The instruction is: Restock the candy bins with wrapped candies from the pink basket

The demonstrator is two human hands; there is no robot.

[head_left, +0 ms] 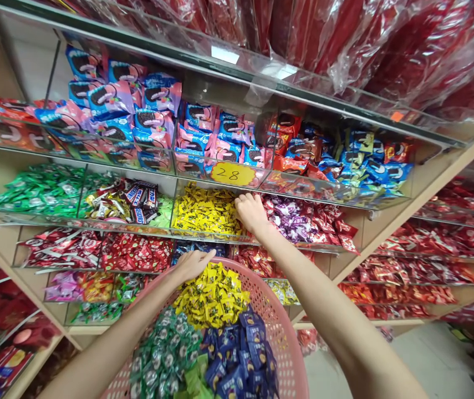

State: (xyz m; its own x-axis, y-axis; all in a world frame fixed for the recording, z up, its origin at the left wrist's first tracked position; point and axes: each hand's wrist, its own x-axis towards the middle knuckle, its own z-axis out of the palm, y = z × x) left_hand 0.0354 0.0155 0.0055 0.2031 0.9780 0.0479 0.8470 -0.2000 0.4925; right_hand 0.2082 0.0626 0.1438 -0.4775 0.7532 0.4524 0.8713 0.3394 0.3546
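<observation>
A pink perforated plastic basket is below me, tilted toward the shelves. It holds yellow-wrapped candies, green-wrapped candies, dark blue packets and a few light green ones. My left hand rests over the basket's far rim and grips it, its fingertips partly hidden. My right hand is curled closed at the right side of a shelf bin of yellow candies, beside the purple and white candies. What its fingers hold, if anything, is hidden.
Clear-fronted shelf bins hold pink and blue cookie packets, green candies, chocolate bars and red packets. A yellow tag reading 28 is on the upper bin. Clear-wrapped red packages fill the top ledge.
</observation>
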